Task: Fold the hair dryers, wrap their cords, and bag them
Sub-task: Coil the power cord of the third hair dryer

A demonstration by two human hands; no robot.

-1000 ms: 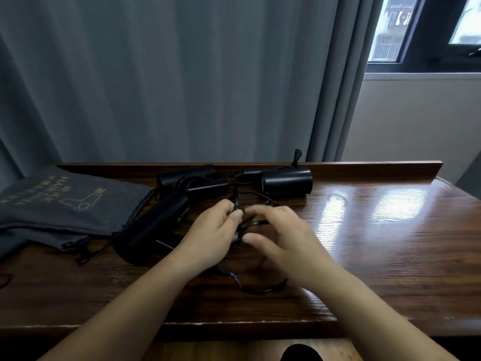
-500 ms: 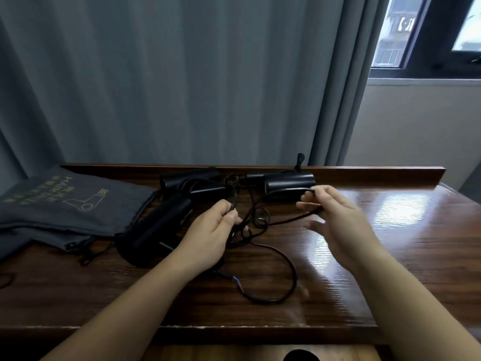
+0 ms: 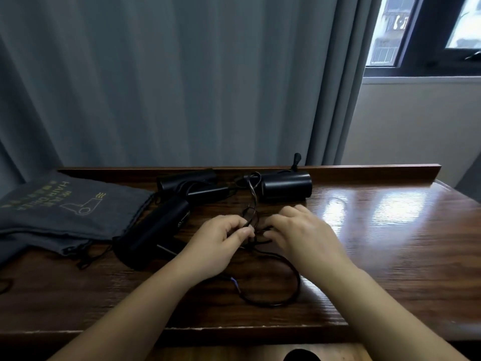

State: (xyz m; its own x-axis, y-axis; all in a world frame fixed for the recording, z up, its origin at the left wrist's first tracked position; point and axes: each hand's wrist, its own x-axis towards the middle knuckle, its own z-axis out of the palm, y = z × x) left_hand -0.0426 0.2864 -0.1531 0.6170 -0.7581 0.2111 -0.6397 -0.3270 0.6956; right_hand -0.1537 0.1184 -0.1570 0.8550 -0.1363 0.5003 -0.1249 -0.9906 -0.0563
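Cord-wrapping stage. The left hand [image 3: 218,243] pinches a bundle of black cord [image 3: 273,290] between thumb and curled fingers; the right hand [image 3: 302,235] meets it from the other side, fingers bent onto the same strands, though whether they pinch or only press cannot be told. The gathered cord lies directly between the two hands, touching both. From there one strand climbs away from the person toward a black hair dryer [image 3: 285,187] lying crosswise at the back of the surface [image 3: 390,243], while a slack loop trails toward the near edge, below the right wrist. That loop lies nearer the right hand, which probably must draw it up next. A second hair dryer [image 3: 153,230] lies slantwise left of the left hand, beside a grey bag [image 3: 59,207].
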